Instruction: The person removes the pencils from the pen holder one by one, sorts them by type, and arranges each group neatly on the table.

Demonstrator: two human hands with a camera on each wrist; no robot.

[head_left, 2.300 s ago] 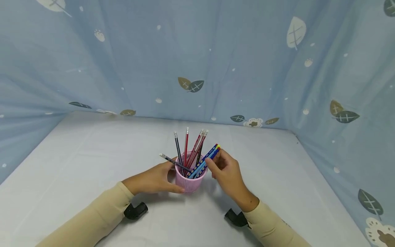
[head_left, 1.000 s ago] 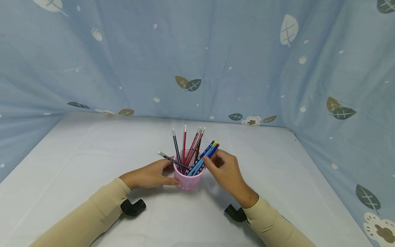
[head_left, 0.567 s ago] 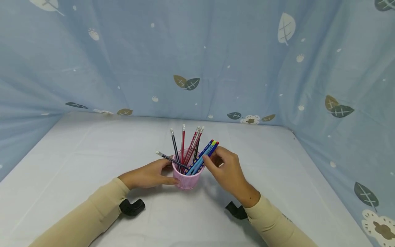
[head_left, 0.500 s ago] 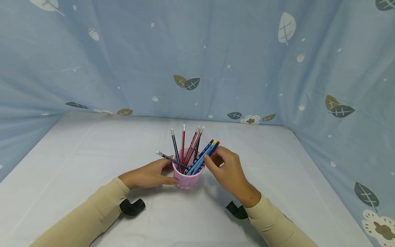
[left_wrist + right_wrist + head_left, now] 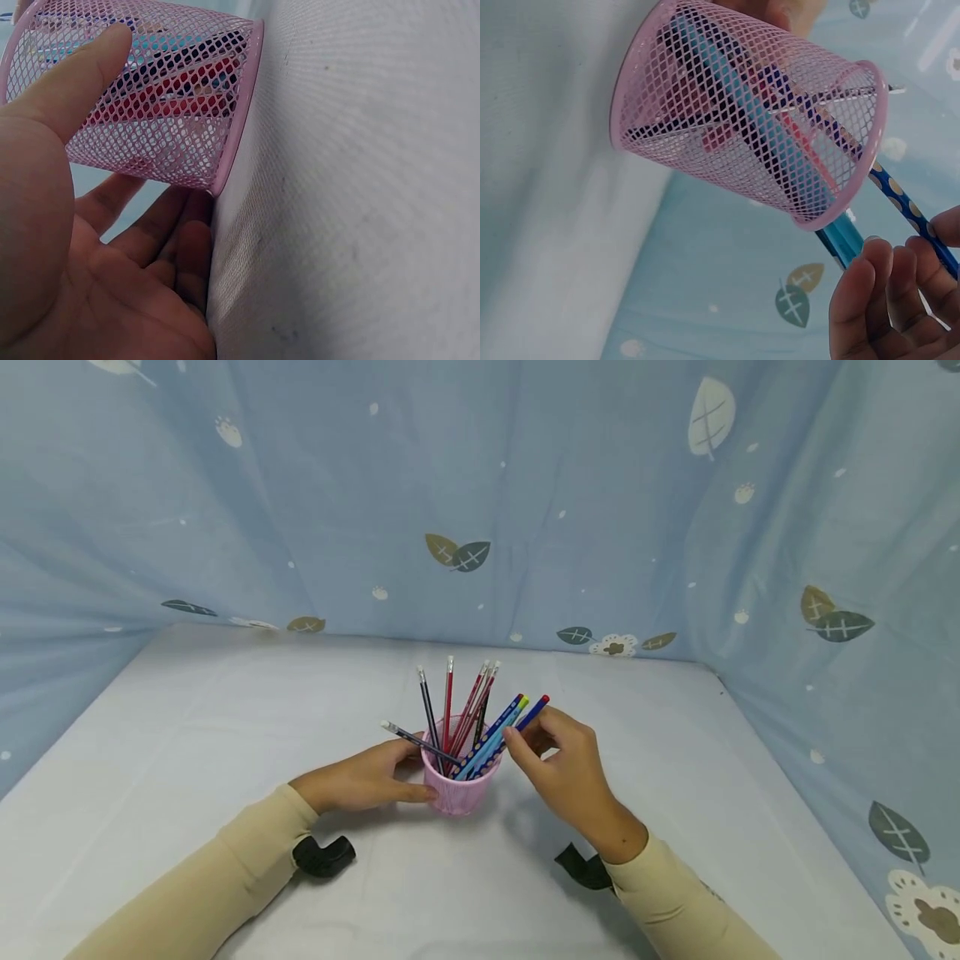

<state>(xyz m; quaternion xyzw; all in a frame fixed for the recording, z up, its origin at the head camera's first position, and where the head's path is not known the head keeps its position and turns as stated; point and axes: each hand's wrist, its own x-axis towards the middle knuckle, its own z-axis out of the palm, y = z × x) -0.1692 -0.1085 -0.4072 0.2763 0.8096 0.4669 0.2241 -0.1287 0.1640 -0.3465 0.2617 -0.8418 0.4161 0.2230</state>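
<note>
A pink mesh pencil cup (image 5: 459,795) stands upright on the table, full of pencils. My left hand (image 5: 367,778) holds it from the left, thumb on the near side and the other fingers around behind. With thumb and fingertips, my right hand (image 5: 567,768) pinches a dark blue pencil (image 5: 536,710) with a red end and gold dots; its lower part is still inside the cup. Beside it lean a light blue, yellow-ended pen or pencil (image 5: 512,720) and another dotted blue pencil (image 5: 489,733). Red pencils (image 5: 449,693) and dark pencils (image 5: 427,700) with white erasers fill the rest.
The white-covered table (image 5: 247,710) extends around the cup. Blue leaf-print cloth (image 5: 337,485) hangs behind it and along the sides. A black camera mount (image 5: 324,857) sits at the left wrist, another mount (image 5: 583,867) at the right.
The dark blue red-ended pencil has swung right, away from the other two blue ones, with my right hand moving right along with it. My left hand keeps its hold on the cup.
</note>
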